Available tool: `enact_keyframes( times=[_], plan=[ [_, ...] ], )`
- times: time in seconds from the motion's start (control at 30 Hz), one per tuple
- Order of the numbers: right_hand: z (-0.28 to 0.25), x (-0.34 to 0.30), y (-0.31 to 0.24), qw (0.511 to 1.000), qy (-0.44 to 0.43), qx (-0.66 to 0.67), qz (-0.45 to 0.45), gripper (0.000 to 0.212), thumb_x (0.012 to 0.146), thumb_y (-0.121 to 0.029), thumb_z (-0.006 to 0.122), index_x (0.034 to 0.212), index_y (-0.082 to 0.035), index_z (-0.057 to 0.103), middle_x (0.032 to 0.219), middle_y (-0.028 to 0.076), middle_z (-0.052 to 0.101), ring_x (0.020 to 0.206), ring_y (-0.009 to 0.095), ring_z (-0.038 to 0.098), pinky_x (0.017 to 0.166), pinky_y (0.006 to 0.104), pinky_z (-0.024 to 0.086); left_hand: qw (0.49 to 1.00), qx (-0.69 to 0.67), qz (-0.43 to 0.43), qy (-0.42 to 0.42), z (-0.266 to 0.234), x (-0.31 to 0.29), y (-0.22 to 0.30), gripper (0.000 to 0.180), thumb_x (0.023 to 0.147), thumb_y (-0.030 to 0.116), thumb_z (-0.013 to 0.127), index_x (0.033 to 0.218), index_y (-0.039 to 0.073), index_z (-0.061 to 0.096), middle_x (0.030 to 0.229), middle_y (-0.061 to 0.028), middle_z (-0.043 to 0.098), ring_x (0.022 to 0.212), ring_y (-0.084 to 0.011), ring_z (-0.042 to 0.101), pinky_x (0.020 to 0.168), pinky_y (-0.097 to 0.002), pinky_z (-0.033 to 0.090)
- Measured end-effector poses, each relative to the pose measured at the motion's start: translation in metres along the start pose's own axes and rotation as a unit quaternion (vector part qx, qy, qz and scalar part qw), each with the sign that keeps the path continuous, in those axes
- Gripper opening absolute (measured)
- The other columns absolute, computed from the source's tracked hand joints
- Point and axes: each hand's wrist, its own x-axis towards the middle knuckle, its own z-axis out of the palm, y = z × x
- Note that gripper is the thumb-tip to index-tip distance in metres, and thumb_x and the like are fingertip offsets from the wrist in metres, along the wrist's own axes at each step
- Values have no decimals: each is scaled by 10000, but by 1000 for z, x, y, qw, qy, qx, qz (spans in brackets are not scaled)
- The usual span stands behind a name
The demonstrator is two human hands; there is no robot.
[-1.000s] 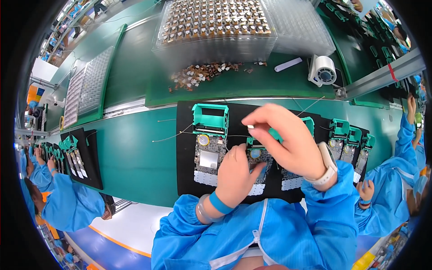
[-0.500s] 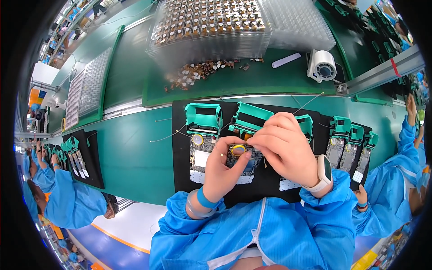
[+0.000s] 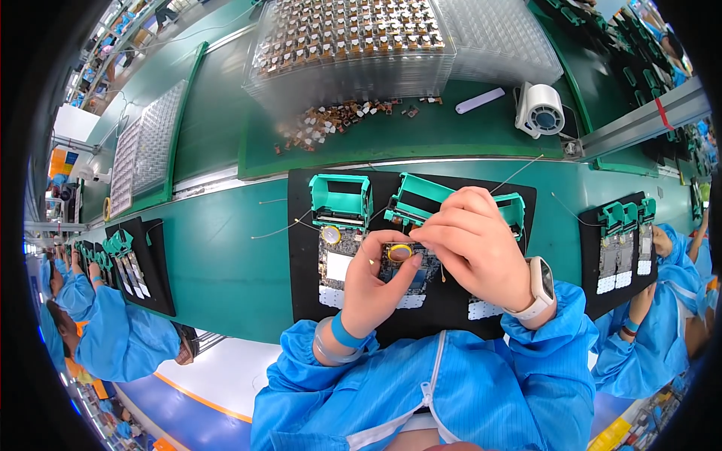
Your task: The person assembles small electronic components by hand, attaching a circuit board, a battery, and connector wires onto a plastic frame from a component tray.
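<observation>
In the middle of a black mat (image 3: 312,197) lies a circuit board (image 3: 414,301) joined to a green plastic frame (image 3: 429,197). My left hand (image 3: 372,282) curls its thumb and index finger around the board's round, yellow-rimmed coin cell (image 3: 399,252), gripping the board. My right hand (image 3: 477,248) is closed in a pinch beside the left index fingertip, at the board's frame end; what it pinches is too small to make out. To the left sits a similar board (image 3: 335,267) with its own green frame (image 3: 341,199). Another green frame (image 3: 513,210) is partly hidden behind my right hand.
Clear trays of small parts (image 3: 350,37) stand at the back, with loose parts (image 3: 323,124) before them. A white fan (image 3: 539,110) and a white strip (image 3: 480,101) lie to their right. A co-worker at right handles another black mat (image 3: 594,289) with boards. Thin wires stick out from my mat.
The co-worker's mat on the right has shifted away from mine, and that person's hands are now at it. My own hands have hardly moved.
</observation>
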Motion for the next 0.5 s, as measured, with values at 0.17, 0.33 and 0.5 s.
enact_keyframes(
  times=[0.17, 0.33, 0.5],
  plan=[
    [0, -1, 3, 999, -5, 26, 17, 200, 715, -32, 641, 911, -73, 639, 843, 53, 600, 884, 268, 532, 826, 392, 401, 1000, 8, 9, -3, 0, -1, -1, 321, 806, -45, 642, 1080, 31, 493, 903, 2, 553, 827, -47, 517, 729, -178, 420],
    [-2, -1, 1, 1000, -11, 23, 15, 207, 712, -32, 644, 915, -71, 645, 857, 52, 600, 894, 272, 529, 833, 392, 401, 1000, 15, 12, 1, 1, -2, -2, 318, 810, -47, 635, 1083, 26, 489, 927, -11, 566, 852, -57, 531, 752, -189, 427],
    [-3, -3, 1, 999, -15, 24, 19, 202, 720, -34, 657, 920, -67, 655, 867, 59, 608, 883, 270, 530, 826, 394, 406, 1000, 12, 5, -2, 1, -1, -1, 315, 813, -49, 630, 1085, 22, 487, 936, -20, 572, 874, -63, 540, 767, -199, 432]
  ],
)
